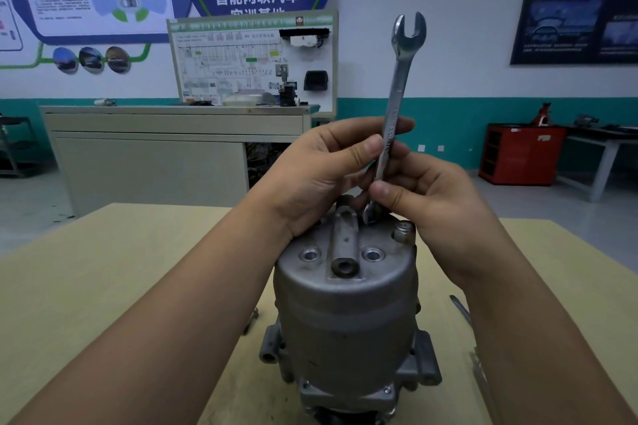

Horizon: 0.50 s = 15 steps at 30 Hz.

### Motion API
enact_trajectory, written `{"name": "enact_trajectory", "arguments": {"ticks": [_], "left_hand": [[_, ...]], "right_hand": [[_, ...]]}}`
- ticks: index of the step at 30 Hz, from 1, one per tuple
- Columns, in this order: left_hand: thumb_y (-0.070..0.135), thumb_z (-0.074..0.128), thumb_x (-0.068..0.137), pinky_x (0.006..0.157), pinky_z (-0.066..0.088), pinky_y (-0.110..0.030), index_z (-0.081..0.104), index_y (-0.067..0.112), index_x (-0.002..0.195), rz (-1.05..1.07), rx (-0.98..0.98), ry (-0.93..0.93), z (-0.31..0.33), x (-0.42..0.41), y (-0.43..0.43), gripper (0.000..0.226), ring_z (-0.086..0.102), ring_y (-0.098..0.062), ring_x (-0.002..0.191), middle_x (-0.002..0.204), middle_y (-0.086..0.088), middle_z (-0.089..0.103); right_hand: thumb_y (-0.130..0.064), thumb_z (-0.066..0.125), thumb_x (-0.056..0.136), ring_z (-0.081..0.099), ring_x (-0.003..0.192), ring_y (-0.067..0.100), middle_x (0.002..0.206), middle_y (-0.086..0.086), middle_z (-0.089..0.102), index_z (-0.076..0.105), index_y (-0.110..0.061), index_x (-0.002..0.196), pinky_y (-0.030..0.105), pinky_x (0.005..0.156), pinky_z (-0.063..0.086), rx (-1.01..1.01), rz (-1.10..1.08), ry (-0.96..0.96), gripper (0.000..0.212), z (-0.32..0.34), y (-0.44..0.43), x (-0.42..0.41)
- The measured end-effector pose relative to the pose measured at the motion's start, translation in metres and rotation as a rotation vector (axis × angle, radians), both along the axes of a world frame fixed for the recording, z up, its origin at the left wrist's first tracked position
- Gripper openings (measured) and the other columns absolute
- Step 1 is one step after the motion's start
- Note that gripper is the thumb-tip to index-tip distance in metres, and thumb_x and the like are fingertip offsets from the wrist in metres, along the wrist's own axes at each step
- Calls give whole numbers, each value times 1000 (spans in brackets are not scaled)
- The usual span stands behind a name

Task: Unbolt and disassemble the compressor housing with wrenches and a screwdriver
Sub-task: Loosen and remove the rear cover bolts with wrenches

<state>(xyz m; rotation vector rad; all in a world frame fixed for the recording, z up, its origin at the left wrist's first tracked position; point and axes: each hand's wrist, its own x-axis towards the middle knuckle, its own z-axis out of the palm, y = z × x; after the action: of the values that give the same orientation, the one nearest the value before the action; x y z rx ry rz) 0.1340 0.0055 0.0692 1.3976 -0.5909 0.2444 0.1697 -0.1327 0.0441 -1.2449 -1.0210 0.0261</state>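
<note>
The compressor housing (345, 304) stands upright near the front middle of the tan worktop (103, 269). Above it, both hands hold an open-end wrench (397, 93) nearly vertical, forked end up. The left hand (310, 176) pinches the shaft midway and the right hand (431, 203) pinches it lower. The wrench's lower end sits at the housing's top face, between a raised lug (345, 235) and a bolt head (403, 231).
</note>
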Motion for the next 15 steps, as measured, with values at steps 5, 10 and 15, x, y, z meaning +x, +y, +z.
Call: {"name": "enact_trajectory", "arguments": {"ticks": [5, 10, 15], "left_hand": [[17, 61, 74, 75, 56, -25, 77, 17, 91, -67, -60, -19, 0, -1, -1, 23, 70, -13, 80, 81, -2, 73], [17, 60, 76, 73, 56, -23, 77, 18, 90, -40, -60, -31, 0, 0, 0, 22, 69, -11, 78, 79, 0, 73], [13, 58, 83, 69, 54, -20, 75, 17, 94, 21, -43, -35, 0, 2, -1, 20, 69, -9, 78, 81, 2, 73]], "right_hand": [[7, 57, 83, 67, 75, 1, 75, -13, 72, 64, -22, 94, 12, 68, 50, 29, -86, -66, 32, 1, 5, -2], [6, 57, 83, 68, 78, 2, 78, -12, 73, 64, -21, 95, 12, 69, 50, 34, -74, -40, 30, 0, 6, -1], [4, 54, 85, 68, 75, 4, 77, -9, 73, 65, -19, 95, 15, 69, 52, 43, -57, -22, 27, -1, 6, 1]]}}
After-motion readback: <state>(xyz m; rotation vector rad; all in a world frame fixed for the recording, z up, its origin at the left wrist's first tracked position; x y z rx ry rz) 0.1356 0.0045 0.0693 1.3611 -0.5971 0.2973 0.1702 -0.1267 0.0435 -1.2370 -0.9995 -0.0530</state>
